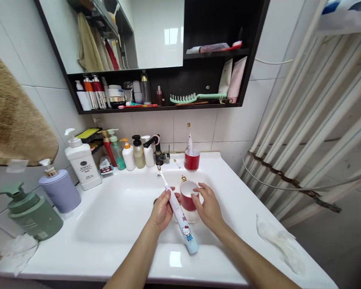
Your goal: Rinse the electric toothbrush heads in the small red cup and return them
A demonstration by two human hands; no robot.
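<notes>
My left hand (163, 208) holds the brush (176, 206), my thumb and fingers pinching the upper part of its handle above the front of the sink (117, 218). It lies aslant before me, its head pointing away from me towards the tap (158, 150) and its base coming back towards my body, a little to the right. The handle is long, smooth and rounded, a pale pinkish white near the neck, turning to light blue at the base. On the lower half is a cartoon cat with a white face, a red bow and blue clothes, and just above it a small dark and pink print too fine for me to read. A pale oval button sits higher up, close to my thumb. The neck is thin and white, narrowing to a small head; the bristles are too small to make out. Beside the handle is a red cup (187, 202), pale inside, its mouth facing up. My right hand (210, 206) is at its right side, fingers curved, thumb and forefinger apart; I cannot tell whether they grip it. A second cup (192, 161), also red, stands at the back of the sink.
</notes>
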